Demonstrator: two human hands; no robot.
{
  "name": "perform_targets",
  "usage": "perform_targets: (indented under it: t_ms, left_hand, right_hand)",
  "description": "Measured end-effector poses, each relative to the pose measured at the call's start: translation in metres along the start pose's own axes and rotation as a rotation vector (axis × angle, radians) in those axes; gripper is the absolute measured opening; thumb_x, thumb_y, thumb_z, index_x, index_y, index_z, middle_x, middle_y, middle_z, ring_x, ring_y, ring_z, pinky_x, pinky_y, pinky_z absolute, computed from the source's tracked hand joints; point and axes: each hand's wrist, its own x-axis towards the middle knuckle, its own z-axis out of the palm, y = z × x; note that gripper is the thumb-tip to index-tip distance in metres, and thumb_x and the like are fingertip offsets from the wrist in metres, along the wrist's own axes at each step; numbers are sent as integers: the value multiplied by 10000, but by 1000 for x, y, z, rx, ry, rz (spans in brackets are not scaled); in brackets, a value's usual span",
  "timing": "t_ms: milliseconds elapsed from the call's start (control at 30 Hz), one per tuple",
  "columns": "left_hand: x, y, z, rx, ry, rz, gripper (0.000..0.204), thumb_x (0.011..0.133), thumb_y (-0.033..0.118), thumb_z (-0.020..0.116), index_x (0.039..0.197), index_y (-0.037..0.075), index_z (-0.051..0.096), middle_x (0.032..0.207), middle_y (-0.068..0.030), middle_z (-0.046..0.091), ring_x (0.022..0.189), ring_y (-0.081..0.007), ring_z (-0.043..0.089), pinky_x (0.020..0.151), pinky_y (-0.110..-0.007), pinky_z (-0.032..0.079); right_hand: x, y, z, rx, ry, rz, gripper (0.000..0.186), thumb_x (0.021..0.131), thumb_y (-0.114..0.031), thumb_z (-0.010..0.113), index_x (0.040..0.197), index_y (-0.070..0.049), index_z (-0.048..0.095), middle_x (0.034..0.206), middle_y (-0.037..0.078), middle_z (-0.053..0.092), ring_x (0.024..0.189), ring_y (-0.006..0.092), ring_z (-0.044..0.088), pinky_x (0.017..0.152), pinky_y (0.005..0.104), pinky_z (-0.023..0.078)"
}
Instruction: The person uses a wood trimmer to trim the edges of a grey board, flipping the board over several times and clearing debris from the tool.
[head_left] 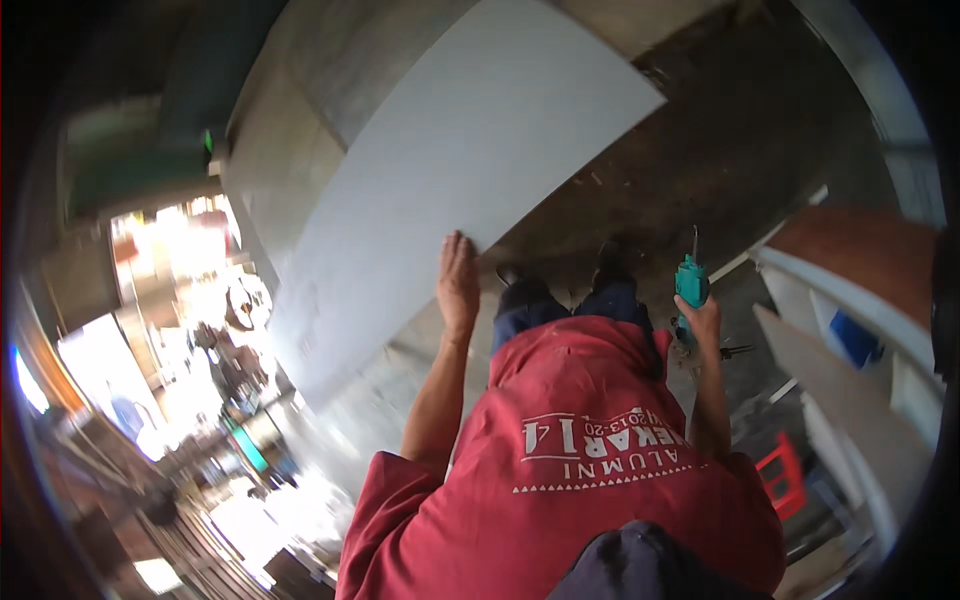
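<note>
A large pale grey-white panel [430, 140] stretches from the upper middle down to the left. My left hand [459, 285] lies on the panel close to its near edge, with its fingers stretched out and holding nothing. Off to the right, my right hand [700, 315] is wrapped round a teal power drill [690, 280]. A thin bit points away from me at the drill's front. Most of the drill's grip is hidden by my fingers.
Dark, stained floor [720, 150] lies beyond my feet. A cabinet with a brown top [850, 255] stands at the right, with a blue item [855, 340] inside. Below it is a red plastic piece [782, 478]. Cluttered objects [235, 370] fill the bright left side.
</note>
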Motion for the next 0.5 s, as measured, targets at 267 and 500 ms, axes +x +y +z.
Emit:
perform_targets:
  t_ms: [267, 500]
  left_hand:
    - [-140, -136, -68, -1600, 1176, -1215, 700, 994, 279, 423, 1550, -70, 180, 1652, -223, 160, 1539, -369, 147, 1240, -510, 150]
    - [-110, -96, -71, -1647, 1201, -1296, 566, 964, 205, 499, 1470, -20, 384, 1459, -144, 492, 1322, -270, 496, 1090, -439, 372]
  right_hand:
    - [43, -65, -11, -274, -265, -246, 578, 743, -405, 837, 1123, -2, 669, 1029, 208, 719, 971, 364, 699, 852, 449, 523]
    - [25, -123, -10, -766, -361, -491, 565, 696, -424, 839, 1047, -27, 644, 981, 264, 707, 947, 471, 670, 796, 533, 524]
